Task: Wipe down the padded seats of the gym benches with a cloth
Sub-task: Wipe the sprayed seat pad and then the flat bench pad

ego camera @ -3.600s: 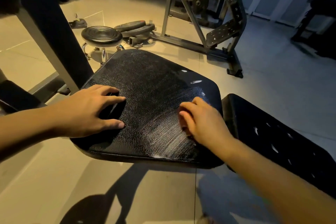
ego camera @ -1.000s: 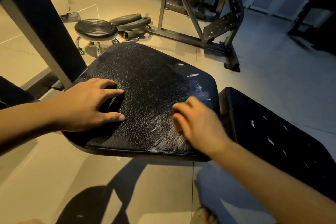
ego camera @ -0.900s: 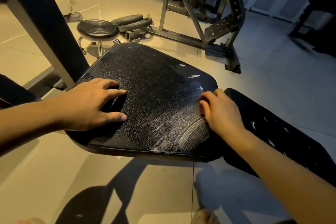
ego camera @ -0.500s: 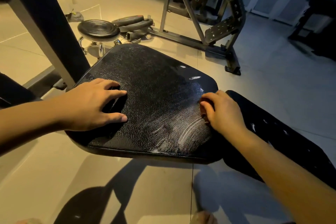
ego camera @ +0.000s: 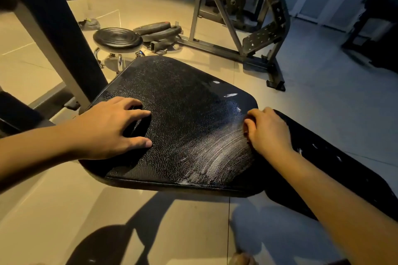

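At the right edge of the seat pad (ego camera: 183, 118), right hand (ego camera: 267, 131) is sitting knuckles up with fingers curled under. Cloth is not showing, so cannot tell whether it is bunched inside that fist. Left hand (ego camera: 107, 127) is pressing near the left edge, fingers spread and arched, gripping nothing, bracing the pad. Wet wipe streaks (ego camera: 217, 157) are shining across the front right corner; far end is looking dry. Step in hand, likely: wiping this seat, partway through. Next move is probably calling for strokes toward the far end and under the left hand, then onto the back pad (ego camera: 344, 168) adjoining on the right.
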The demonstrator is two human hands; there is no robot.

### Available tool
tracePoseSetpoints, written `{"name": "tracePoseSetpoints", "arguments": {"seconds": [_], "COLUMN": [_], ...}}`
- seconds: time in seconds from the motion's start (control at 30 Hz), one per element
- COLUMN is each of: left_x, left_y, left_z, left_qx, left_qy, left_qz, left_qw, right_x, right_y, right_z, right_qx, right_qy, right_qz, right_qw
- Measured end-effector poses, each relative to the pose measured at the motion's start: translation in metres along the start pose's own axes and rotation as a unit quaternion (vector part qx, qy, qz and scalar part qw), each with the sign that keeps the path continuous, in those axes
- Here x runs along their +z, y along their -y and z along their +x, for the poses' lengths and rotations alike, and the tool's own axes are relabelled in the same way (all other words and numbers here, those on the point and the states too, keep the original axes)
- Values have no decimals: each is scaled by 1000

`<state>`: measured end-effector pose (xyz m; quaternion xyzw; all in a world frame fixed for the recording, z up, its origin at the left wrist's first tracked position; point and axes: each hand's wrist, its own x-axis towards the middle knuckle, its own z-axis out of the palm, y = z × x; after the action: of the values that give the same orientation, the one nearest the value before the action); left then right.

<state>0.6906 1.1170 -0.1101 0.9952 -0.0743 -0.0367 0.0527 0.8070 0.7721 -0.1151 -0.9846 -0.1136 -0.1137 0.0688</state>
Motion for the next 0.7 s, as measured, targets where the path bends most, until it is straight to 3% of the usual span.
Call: {"name": "tracePoseSetpoints", "arguments": {"seconds": [0.07, 0.17, 0.2, 0.27, 0.33, 0.4, 0.5, 0.63, 0.7], "left_x": [2, 4, 5, 6, 7, 7, 0, -8, -3], "left_y": [-2, -9, -11, -11, -9, -6, 0, 12, 15], "left_z": [2, 10, 13, 21, 28, 35, 52, 75, 77], "left_qx": [5, 16, 16, 15, 6, -9, -28, -42, -36], "left_qy": [-21, -56, -66, -83, -94, -94, -99, -113, -127], "left_qz": [-6, -15, -15, -5, -1, -6, -3, 17, 22], "left_qw": [1000, 998, 998, 996, 996, 996, 995, 993, 991], "right_x": [-1, -1, 0, 7, 9, 11, 6, 1, 5], "right_y": [33, 68, 66, 43, 6, -8, 42, 95, 74], "right_z": [-19, -48, -38, -4, 35, 52, 33, -7, 18], "right_qx": [-110, -326, -344, -249, -76, 14, -82, -297, -252], "right_qy": [12, 57, 57, 40, 18, -6, 17, 71, 61], "right_qz": [60, 130, 129, 107, 44, 12, 33, 106, 104], "right_qw": [992, 935, 928, 962, 996, 1000, 996, 946, 960]}}
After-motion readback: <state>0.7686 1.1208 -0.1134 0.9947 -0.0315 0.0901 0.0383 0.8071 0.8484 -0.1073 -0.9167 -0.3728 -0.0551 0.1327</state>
